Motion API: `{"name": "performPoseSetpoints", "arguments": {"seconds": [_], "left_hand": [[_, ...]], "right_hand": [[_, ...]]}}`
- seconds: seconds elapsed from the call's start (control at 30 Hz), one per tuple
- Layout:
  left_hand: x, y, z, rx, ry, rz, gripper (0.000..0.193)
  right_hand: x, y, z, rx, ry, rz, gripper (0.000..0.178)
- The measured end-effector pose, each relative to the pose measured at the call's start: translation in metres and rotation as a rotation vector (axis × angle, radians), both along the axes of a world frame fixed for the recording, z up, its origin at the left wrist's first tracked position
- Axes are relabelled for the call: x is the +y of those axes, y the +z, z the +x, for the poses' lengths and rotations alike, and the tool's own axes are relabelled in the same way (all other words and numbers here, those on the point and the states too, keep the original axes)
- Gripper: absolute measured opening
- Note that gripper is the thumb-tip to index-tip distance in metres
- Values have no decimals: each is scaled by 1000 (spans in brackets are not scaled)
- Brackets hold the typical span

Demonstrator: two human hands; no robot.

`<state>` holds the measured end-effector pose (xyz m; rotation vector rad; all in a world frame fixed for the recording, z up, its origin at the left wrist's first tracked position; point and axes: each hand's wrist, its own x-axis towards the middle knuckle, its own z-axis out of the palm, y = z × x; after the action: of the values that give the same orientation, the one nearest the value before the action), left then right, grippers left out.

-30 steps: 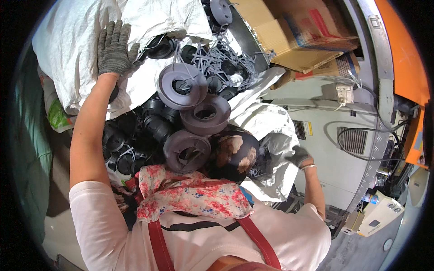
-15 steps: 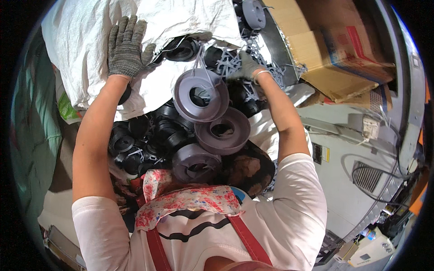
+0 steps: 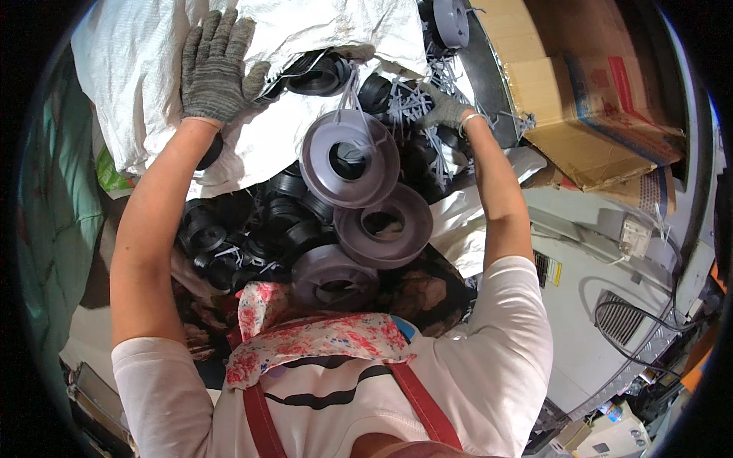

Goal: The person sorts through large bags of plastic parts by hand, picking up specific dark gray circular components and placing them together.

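Note:
My left hand (image 3: pixel 217 70), in a grey knitted glove, lies flat with spread fingers on a white woven sack (image 3: pixel 145 84). My right hand (image 3: pixel 445 109), gloved too, is among thin pale-grey plastic strips (image 3: pixel 408 105) just beyond the sack's right edge. Its thumb and forefinger stand apart; the other fingers are partly hidden, and nothing shows gripped. Black ring-shaped plastic parts (image 3: pixel 317 74) show at the sack's opening. Nearer my body, three grey dished rings with central holes overlap: an upper ring (image 3: pixel 317 156), a middle ring (image 3: pixel 416 237) and a lower ring (image 3: pixel 309 278).
More black round parts (image 3: pixel 205 229) are heaped left of the grey rings. An opened cardboard box (image 3: pixel 546 145) stands at the far right, above a pale machine panel (image 3: pixel 573 305) with a looped cable. Green cloth (image 3: pixel 65 198) hangs at the left.
My right hand has shifted slightly rightward through the strips. My left hand stays flat on the sack. The whole view has moved a little, so the rings appear somewhat farther right.

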<state>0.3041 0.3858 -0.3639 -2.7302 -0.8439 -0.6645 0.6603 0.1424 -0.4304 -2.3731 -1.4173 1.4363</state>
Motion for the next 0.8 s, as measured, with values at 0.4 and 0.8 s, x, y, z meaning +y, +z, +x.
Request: {"name": "performPoseSetpoints", "arguments": {"seconds": [0.4,0.8], "left_hand": [[0,3,-2,-4,-10,2,62],[-4,3,-1,15,13,-48,63]], "right_hand": [[8,8,-26,419,-625,230,67],[7,36,-53,421,-374,168,54]]}}
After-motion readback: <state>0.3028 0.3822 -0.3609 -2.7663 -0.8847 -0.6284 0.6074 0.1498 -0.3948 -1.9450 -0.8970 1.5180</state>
